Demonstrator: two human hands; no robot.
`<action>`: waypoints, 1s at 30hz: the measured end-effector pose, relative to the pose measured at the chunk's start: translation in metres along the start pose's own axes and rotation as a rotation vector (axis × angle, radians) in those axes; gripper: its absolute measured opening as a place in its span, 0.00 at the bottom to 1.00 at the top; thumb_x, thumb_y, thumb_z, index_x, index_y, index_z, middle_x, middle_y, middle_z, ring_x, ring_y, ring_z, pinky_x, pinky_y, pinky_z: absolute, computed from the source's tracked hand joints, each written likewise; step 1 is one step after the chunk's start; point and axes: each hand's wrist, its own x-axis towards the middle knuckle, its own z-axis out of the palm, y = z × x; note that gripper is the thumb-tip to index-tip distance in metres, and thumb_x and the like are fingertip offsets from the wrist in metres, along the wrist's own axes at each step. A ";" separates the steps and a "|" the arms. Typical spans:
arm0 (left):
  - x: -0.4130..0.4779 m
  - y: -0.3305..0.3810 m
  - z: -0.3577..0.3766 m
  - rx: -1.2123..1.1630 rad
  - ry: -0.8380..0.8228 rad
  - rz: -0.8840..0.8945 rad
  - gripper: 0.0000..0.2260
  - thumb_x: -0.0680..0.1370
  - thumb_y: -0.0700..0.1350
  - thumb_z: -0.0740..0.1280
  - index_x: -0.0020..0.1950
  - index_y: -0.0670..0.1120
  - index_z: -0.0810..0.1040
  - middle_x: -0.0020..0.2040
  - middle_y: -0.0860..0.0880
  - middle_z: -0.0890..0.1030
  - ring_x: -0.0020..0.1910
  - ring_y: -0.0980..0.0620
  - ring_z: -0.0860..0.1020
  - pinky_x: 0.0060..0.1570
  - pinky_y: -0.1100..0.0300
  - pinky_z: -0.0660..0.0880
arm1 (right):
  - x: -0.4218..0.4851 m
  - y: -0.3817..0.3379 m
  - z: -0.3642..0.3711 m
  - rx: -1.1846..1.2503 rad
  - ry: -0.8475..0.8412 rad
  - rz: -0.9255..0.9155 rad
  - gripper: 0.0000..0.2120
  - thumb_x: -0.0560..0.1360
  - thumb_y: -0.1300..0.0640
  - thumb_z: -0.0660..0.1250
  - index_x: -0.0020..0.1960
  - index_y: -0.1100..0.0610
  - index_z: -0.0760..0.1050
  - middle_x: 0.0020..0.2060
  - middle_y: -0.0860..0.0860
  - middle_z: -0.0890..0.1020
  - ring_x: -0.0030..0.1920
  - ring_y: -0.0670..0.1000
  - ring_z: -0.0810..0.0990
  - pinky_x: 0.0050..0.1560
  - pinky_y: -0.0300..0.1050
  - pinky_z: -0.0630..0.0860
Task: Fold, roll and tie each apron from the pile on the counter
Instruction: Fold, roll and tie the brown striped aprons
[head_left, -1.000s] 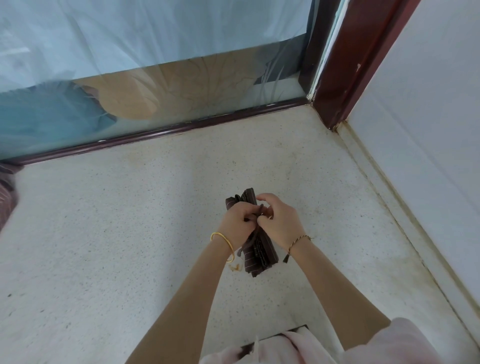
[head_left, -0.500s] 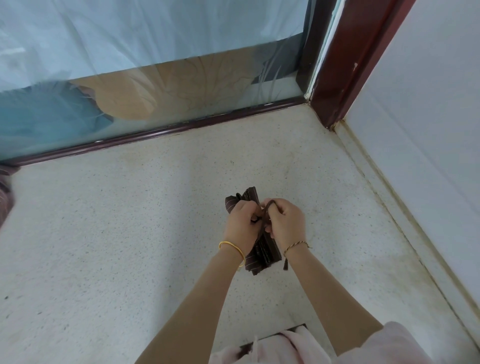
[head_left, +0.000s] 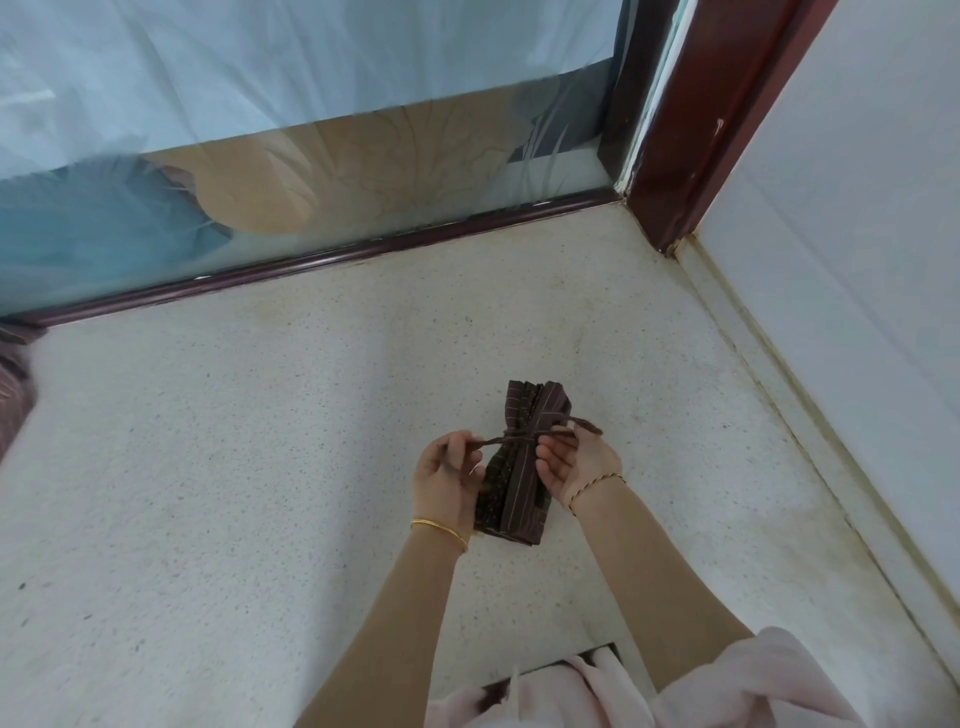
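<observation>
Here I am over the speckled counter (head_left: 249, 467), and the rolled apron (head_left: 519, 493) sits right in the middle of my view, a dark brown striped bundle lying lengthwise away from me, well short of the corner where the dark red post (head_left: 691, 130) meets the white wall (head_left: 857, 260). Both hands are on it now. The strap (head_left: 511, 439) runs across the upper part of the roll and crosses itself in what looks like a knot near the centre. The left hand (head_left: 449, 475) is at the roll's left side with its fingers curled in, pinching one end of the strap between thumb and fingertips. The right hand (head_left: 582, 462) is at the right side, fingers curled round the other end, and a short loop of strap pokes out past its knuckles. The strap looks taut between the two hands. I can see a gold bangle (head_left: 439, 530) on the left wrist and a thin braided bracelet (head_left: 595, 486) on the right. Beyond the roll, the glass panel (head_left: 311, 156) stands along the counter's far edge. At the far left edge there's a bit of striped cloth (head_left: 13, 384), mostly cut off. A pink sleeve (head_left: 753, 686) fills the bottom right.
</observation>
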 end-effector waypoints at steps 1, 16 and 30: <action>0.002 0.002 -0.002 -0.054 0.021 -0.055 0.07 0.80 0.39 0.61 0.46 0.39 0.76 0.40 0.44 0.80 0.33 0.55 0.76 0.33 0.64 0.76 | 0.002 0.000 -0.001 0.017 0.010 0.026 0.16 0.80 0.54 0.58 0.38 0.59 0.75 0.27 0.52 0.80 0.31 0.50 0.76 0.30 0.41 0.74; 0.025 0.000 0.025 0.304 0.057 -0.406 0.17 0.83 0.49 0.55 0.50 0.40 0.79 0.28 0.49 0.79 0.25 0.56 0.74 0.30 0.64 0.70 | 0.033 0.010 -0.011 0.098 0.032 0.073 0.12 0.82 0.60 0.54 0.43 0.63 0.72 0.26 0.56 0.79 0.24 0.51 0.77 0.24 0.40 0.76; 0.015 0.062 0.023 0.819 -0.437 0.267 0.08 0.78 0.39 0.64 0.53 0.44 0.82 0.47 0.37 0.79 0.46 0.47 0.77 0.49 0.53 0.75 | -0.003 -0.046 0.003 -0.739 -0.666 -0.522 0.10 0.79 0.61 0.60 0.47 0.56 0.81 0.35 0.50 0.78 0.31 0.43 0.69 0.32 0.35 0.66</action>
